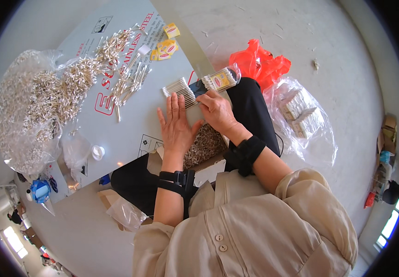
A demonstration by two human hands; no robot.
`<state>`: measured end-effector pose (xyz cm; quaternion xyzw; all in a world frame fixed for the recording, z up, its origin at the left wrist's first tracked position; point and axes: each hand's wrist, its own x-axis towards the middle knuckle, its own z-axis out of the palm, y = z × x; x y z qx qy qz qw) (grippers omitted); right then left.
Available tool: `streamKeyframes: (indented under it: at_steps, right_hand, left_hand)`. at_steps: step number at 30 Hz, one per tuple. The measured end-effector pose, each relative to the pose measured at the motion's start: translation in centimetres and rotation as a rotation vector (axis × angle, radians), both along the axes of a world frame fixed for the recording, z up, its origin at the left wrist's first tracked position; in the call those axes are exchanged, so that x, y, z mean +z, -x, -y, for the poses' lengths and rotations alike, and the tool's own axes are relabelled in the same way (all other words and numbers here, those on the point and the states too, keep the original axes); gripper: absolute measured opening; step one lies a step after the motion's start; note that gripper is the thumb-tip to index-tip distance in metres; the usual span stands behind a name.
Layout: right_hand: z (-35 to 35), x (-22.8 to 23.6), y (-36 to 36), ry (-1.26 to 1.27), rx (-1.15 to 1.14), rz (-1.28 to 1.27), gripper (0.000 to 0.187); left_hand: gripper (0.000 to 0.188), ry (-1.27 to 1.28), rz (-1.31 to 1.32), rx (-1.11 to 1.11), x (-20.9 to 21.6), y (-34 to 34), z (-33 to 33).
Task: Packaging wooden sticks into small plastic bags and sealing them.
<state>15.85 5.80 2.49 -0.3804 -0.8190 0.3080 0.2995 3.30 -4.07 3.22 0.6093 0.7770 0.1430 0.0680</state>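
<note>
My left hand (177, 127) lies flat on the grey sheet-covered table (142, 115), fingers outstretched. Its fingertips touch the near end of a neat row of cotton swabs (179, 90). Beside it my right hand (217, 111) is closed at the table's edge, its fingers curled under; whatever they hold is hidden. Just beyond those fingers sits a small dark piece (196, 87) whose kind I cannot make out. To its right, a clear packet of cotton swabs (219, 81) with a yellow card rests at the table edge, by my knee.
A big clear bag of loose swabs (28, 111) spills across the table's left. Yellow cards (165, 50) lie at the far side. An open box of swabs (204, 145) sits below my hands. Right, on the floor, are a red plastic bag (259, 64) and a clear bag of packets (301, 117).
</note>
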Motion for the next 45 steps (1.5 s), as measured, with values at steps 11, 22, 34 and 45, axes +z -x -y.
streamKeyframes:
  at_steps: [11,22,34,45]
  right_hand:
    - [-0.2,-0.7,0.6,-0.079,-0.005,-0.008,0.007]
    - [-0.3,-0.3,0.5,-0.038,0.049,0.042,0.005]
    - [-0.8,-0.4,0.9,-0.005,0.04,0.154,0.011]
    - [-1.1,0.2,1.6,0.055,0.009,0.169,0.024]
  left_hand:
    - [0.091,0.083,-0.02,-0.009,-1.0,0.0,-0.1]
    - [0.09,0.059,-0.014,-0.001,-1.0,-0.1,-0.1]
    - [0.091,0.061,-0.005,0.003,-1.3,0.0,-0.2]
    - [0.091,0.042,-0.003,0.007,-1.3,0.0,-0.1]
